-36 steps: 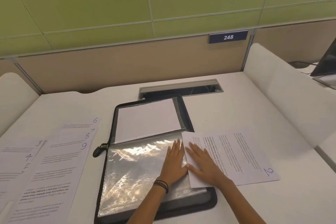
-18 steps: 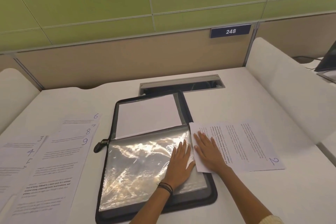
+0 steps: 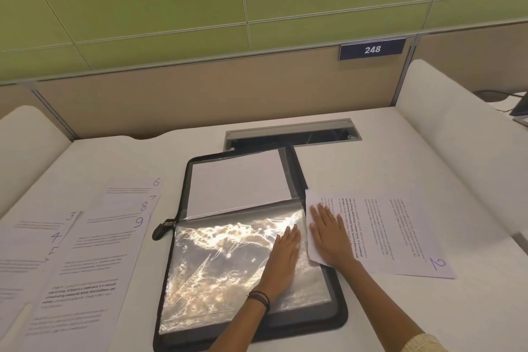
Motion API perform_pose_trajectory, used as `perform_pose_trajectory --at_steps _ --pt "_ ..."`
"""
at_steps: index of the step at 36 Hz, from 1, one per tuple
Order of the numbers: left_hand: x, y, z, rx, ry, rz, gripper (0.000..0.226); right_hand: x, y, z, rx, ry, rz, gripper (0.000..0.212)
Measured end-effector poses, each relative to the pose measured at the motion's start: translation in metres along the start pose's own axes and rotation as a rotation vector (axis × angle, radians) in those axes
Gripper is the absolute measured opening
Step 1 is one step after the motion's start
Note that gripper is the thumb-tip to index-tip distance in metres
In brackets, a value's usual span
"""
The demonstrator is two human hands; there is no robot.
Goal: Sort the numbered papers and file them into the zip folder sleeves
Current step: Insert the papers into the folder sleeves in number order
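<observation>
- An open black zip folder (image 3: 337, 320) lies in the centre of the frame on a white desk (image 3: 428, 308). Its near half shows a shiny clear sleeve (image 3: 223, 266).
- The left hand (image 3: 285, 254) rests flat on the sleeve's right part, fingers straight and together, pressing the plastic down and gripping nothing.
- The right hand (image 3: 328, 237) lies flat just beside it, fingers straight and slightly spread, palm down on the sheet numbered 2 (image 3: 400, 231). It presses the sheet and does not pinch it.
- Sheet 2 stretches from the folder's right edge toward the right of the frame, its long axis running left to right. Its left short end overlaps the folder's right border beside the sleeve.
- Glare hides whether that end is already under the plastic or lying on top.
- Most of the sheet lies to the right of the right hand, and the sleeve lies to the left of it. Filing it likely calls for a leftward push along the sheet's length while the left hand steadies the sleeve.
- The folder's far half holds a white sheet (image 3: 237, 183).
- More numbered papers (image 3: 94, 251) lie fanned at the left of the frame, well apart from both hands.
</observation>
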State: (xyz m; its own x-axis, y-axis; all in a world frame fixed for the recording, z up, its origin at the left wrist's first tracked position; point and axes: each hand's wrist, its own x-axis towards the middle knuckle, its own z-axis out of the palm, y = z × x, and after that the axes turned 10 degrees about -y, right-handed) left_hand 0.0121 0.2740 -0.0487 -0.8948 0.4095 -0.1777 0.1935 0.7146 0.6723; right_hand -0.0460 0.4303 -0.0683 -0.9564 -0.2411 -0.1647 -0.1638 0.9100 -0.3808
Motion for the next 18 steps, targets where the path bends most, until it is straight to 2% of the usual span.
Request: perform_pose_trajectory --at_steps 5,8,12,16,18 --pt "-0.003 0.007 -0.004 -0.110 -0.020 -0.035 0.047 -0.001 -0.003 0.002 -0.004 0.018 0.017 0.089" --pt "-0.004 0.012 -0.005 -0.120 -0.003 -0.032 0.072 -0.005 -0.005 0.003 -0.011 0.038 0.022 0.090" --pt "-0.003 0.018 -0.006 -0.120 0.036 -0.020 0.084 -0.008 -0.008 0.007 0.013 0.071 0.032 0.084" --pt "-0.003 0.025 -0.013 -0.116 0.029 -0.027 0.079 -0.009 -0.013 0.004 0.026 0.068 0.046 0.080" --pt "0.000 0.023 -0.012 -0.146 0.055 -0.009 0.083 -0.009 -0.017 0.001 0.006 0.051 0.071 0.075"
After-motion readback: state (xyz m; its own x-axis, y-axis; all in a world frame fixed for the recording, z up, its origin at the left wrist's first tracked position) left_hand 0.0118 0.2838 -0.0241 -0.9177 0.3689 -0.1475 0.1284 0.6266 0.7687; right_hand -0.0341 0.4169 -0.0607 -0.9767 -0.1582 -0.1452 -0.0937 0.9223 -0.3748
